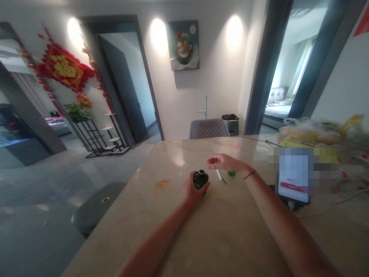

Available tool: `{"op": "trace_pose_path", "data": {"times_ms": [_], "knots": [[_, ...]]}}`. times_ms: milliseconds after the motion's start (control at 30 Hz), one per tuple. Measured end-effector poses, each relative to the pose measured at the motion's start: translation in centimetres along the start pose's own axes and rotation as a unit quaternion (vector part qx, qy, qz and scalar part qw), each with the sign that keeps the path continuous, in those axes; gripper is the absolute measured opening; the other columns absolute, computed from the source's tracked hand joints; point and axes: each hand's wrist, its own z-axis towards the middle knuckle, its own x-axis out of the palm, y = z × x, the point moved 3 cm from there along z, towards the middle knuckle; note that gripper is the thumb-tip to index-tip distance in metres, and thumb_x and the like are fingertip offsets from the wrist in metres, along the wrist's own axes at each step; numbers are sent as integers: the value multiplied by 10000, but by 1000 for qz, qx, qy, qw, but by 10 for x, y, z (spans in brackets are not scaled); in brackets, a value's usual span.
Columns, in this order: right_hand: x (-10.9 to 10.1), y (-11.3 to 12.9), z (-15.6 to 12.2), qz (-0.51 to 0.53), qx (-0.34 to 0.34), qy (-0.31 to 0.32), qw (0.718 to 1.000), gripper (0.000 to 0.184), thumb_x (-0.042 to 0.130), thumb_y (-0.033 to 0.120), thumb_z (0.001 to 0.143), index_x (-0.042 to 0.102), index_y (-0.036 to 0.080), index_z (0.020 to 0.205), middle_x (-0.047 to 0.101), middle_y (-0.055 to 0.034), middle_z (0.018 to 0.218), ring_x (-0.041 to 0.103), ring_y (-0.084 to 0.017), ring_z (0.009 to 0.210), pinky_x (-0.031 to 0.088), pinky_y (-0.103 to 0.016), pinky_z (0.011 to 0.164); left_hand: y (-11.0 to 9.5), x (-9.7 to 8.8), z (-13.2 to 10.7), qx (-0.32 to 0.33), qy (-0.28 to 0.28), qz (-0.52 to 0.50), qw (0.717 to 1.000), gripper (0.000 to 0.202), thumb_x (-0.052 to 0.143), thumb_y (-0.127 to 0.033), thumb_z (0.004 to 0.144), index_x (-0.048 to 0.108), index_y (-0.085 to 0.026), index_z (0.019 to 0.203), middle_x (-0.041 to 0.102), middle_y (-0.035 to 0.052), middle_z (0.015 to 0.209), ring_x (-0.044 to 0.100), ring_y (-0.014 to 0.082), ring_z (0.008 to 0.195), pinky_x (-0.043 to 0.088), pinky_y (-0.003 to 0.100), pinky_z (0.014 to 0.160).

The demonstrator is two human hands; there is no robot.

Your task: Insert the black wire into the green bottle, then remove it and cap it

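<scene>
Head view: the left hand (190,191) is wrapped around a small dark bottle (200,179), which stands upright on a pale table (225,234). Just beyond and right of the bottle, the right hand (226,162) hovers with its fingers loosely curled. Whether it grips anything is unclear. Right of the bottle, beneath that hand, lie a white stick (218,174) and a green cap (231,173).

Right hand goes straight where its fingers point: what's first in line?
Likely the dark bottle in the left hand; the right hand points left toward its mouth, but could pass just behind it. Depth unclear.
</scene>
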Motion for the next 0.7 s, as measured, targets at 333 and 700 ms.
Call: {"op": "trace_pose_path", "data": {"times_ms": [333, 700], "knots": [[42, 28, 2, -136, 9, 17, 991, 430, 706, 302, 569, 579, 142, 947, 640, -47, 820, 587, -159, 721, 447, -253, 630, 9, 9, 5, 3, 6, -102, 995, 562, 623, -411, 660, 415, -186, 1131, 622, 89, 997, 591, 216, 887, 451, 353, 755], [38, -1, 12, -91, 16, -76, 993, 716, 627, 210, 619, 369, 123, 1282, 524, -159, 1196, 520, -229, 1067, 378, -347, 922, 25, 21, 9, -6, 17, -26, 999, 607, 531, -271, 722, 306, -144, 1272, 462, 143, 1274, 413, 242, 1194, 304, 399, 996]]}}
